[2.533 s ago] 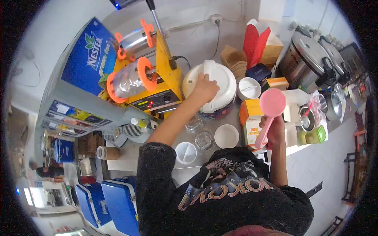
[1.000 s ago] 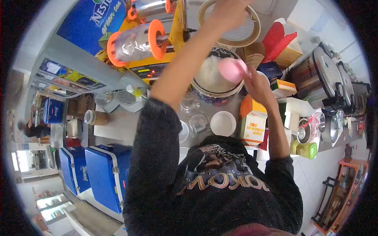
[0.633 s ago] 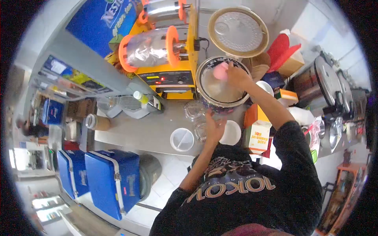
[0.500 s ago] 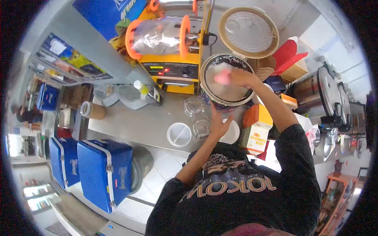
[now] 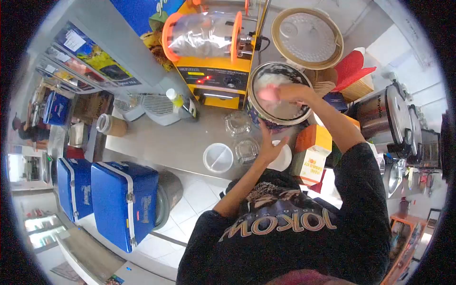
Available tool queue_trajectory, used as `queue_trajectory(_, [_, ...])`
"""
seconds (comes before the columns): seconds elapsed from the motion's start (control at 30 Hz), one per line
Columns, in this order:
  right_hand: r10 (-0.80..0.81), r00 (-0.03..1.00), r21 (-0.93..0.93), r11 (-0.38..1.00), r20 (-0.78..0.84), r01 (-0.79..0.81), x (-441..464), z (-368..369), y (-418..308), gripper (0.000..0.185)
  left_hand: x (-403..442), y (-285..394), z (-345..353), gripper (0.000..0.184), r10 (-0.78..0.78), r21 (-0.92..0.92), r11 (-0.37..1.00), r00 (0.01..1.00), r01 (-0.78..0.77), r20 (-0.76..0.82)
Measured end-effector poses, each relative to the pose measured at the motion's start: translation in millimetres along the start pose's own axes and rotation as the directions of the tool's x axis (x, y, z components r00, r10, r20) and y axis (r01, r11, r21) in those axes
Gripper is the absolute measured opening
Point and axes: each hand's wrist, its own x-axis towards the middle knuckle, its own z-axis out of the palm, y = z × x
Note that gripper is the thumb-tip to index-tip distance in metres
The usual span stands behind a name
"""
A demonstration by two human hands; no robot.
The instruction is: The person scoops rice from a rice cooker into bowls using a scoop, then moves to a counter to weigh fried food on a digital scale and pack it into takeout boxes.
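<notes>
A round rice cooker (image 5: 250, 95) stands with its lid (image 5: 327, 52) raised, and white rice (image 5: 278, 108) fills part of its pot. Inside the opening, my right hand (image 5: 295, 93) is closed on a pink utensil (image 5: 269, 93), blurred by motion and scoop-like, which touches the rice. My left hand (image 5: 271, 151) is at the cooker's near outer side, fingers spread and fingertips against the wall. Just beside that hand are a clear plastic container (image 5: 246, 150) and a white bowl (image 5: 281, 157), partly hidden by the wrist.
A yellow cup-sealing machine (image 5: 213, 78) stands left of the cooker. On the steel counter (image 5: 161, 142) are a divided white bowl (image 5: 218, 157), another clear container (image 5: 237, 124) and a brown jar (image 5: 111, 125). Orange-and-white boxes (image 5: 311, 154) stand to the right. Blue cooler boxes (image 5: 116, 204) are at lower left.
The view has shifted slightly. My right hand and the pink utensil have moved a little within the pot, and more of the dark inner wall shows. My left hand stays against the cooker's side.
</notes>
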Motion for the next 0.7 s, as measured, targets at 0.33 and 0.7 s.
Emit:
queue_trajectory(0.33, [-0.353, 0.862, -0.510, 0.850, -0.365, 0.133, 8, -20, 22, 0.026, 1, -4, -1, 0.117, -0.020, -0.041, 0.999, 1.000, 0.020, -0.014])
queue_trajectory(0.7, [-0.532, 0.822, -0.800, 0.574, -0.203, 0.174, 44, 6, 67, 0.033, -7, 1, -4, 0.116, -0.007, 0.034, 0.999, 1.000, 0.008, -0.026])
